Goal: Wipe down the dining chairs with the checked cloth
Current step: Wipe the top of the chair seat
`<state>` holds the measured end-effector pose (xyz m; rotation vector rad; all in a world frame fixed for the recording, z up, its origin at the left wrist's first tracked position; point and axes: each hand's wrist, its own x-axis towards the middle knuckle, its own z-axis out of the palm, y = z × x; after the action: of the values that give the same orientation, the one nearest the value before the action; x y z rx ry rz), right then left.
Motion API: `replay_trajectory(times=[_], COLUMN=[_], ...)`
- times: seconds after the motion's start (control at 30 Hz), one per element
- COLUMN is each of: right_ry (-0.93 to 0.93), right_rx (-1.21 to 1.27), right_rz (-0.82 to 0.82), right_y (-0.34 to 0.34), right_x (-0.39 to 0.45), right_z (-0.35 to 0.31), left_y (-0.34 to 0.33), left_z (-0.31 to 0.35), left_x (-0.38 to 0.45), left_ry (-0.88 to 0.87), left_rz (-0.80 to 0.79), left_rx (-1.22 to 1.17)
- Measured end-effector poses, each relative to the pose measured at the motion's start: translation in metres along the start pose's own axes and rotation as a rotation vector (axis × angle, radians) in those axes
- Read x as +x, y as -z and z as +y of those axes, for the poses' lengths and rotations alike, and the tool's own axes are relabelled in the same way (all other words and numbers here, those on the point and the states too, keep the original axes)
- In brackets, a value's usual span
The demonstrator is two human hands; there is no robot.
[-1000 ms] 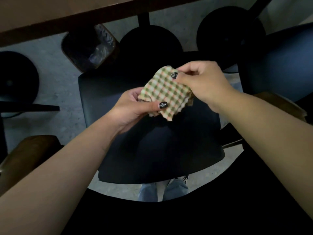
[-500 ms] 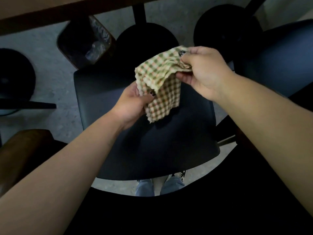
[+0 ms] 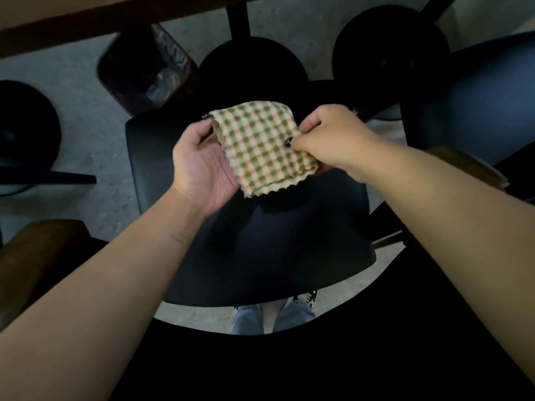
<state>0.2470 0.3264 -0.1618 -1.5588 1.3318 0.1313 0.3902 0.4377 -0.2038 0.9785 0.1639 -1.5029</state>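
Observation:
A green, orange and cream checked cloth (image 3: 260, 149) is held folded flat in the air above the dark seat of a dining chair (image 3: 260, 250). My left hand (image 3: 202, 166) holds its left edge, palm up, with the fingers curled behind the fold. My right hand (image 3: 333, 140) pinches the right edge between thumb and fingers. The cloth does not touch the seat.
A brown table edge (image 3: 86, 21) runs along the top. Below it stand a lined waste bin (image 3: 144, 70), round black table bases (image 3: 252, 65) and a second dark chair (image 3: 477, 96) at right. A brown chair back (image 3: 37, 250) is at lower left. Grey floor lies around.
The cloth, hanging loose from my raised right hand half a second ago, is now folded flat and held level between both hands, lower and closer to the seat.

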Motion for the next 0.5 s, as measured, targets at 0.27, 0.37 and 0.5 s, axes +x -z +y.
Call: replay_trajectory(times=[0.27,0.37,0.5], right_ry=[0.012,0.038,0.033], right_rx=[0.217,0.224,-0.039], right_rz=[-0.111,-0.184,0.052], right_y=[-0.003,-0.004,-0.011], right_x=[0.011,0.007,0.009], right_z=[0.002,0.004,0.02], left_y=[-0.001,0.004,0.029], left_z=[-0.002,0.001,-0.005], left_x=[0.004,0.007,0.022], left_ry=[-0.104,-0.104,-0.146], left_rz=[0.006,-0.039,0.092], left_rx=[0.452,0.502,0.876])
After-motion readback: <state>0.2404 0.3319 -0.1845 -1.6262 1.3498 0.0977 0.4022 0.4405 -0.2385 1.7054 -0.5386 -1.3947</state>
